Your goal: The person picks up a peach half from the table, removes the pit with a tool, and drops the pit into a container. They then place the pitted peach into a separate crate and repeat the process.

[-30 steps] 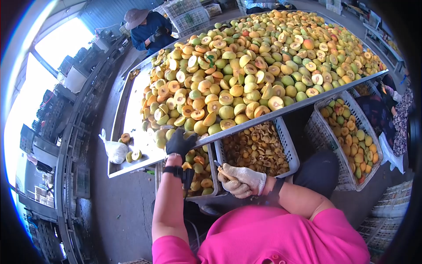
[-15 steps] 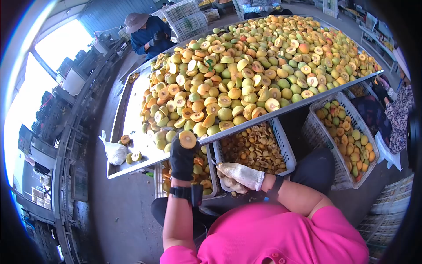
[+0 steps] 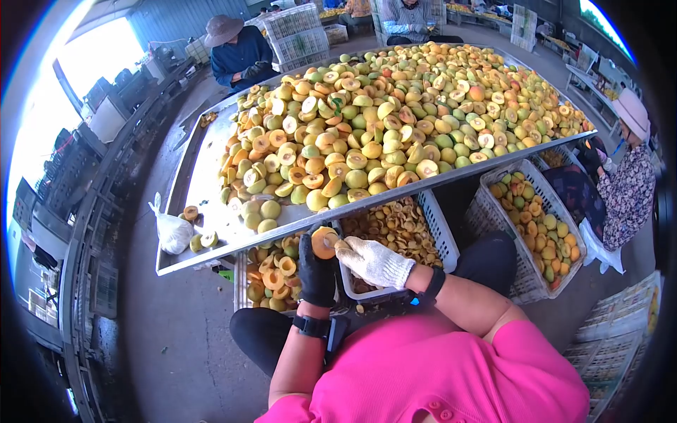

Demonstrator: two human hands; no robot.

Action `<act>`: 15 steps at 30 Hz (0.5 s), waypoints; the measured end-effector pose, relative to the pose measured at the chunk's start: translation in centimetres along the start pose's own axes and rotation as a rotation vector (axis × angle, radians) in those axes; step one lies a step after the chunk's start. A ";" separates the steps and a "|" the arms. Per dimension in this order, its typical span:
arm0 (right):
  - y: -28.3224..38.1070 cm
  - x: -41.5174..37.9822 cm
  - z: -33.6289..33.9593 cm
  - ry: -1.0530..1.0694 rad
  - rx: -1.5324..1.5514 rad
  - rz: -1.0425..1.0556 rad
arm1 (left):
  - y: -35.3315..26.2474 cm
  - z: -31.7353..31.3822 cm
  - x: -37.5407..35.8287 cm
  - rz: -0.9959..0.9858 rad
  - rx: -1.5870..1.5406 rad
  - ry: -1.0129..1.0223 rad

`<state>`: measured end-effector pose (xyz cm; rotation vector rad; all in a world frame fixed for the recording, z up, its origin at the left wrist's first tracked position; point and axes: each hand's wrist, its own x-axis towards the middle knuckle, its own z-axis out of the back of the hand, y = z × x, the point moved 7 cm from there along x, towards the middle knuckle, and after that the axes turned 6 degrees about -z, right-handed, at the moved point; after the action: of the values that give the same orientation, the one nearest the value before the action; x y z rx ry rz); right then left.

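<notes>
While the left hand (image 3: 316,271) (black glove) grips a halved apricot (image 3: 324,242), the right hand's (image 3: 374,261) fingers touch it at 3 o'clock.

Fruit pile (image 3: 395,113) on the table (image 3: 204,183), bag (image 3: 171,233) at its left, crates (image 3: 437,240) underneath.

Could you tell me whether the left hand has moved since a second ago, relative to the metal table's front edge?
Yes. The left hand came back off the metal table, below its front edge, now holding a fruit half.
</notes>
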<state>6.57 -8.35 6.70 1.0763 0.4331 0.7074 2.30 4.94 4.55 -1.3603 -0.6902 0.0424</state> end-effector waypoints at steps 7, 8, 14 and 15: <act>0.2 0.0 -1.3 -0.093 -0.130 0.044 | 0.3 0.1 -0.8 -0.056 -0.056 -0.066; -0.7 0.3 -2.1 -0.110 -0.171 0.103 | 1.1 0.2 -1.0 -0.064 -0.049 -0.061; -1.0 0.5 -1.8 -0.046 -0.111 0.093 | 1.0 -0.5 -0.9 -0.097 -0.192 -0.018; -1.1 0.4 -1.7 -0.046 -0.129 0.131 | -0.2 -0.7 -0.8 -0.157 -0.115 0.004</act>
<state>6.17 -7.29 5.02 1.0032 0.2748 0.8139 1.96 4.00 4.34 -1.4113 -0.8045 -0.1266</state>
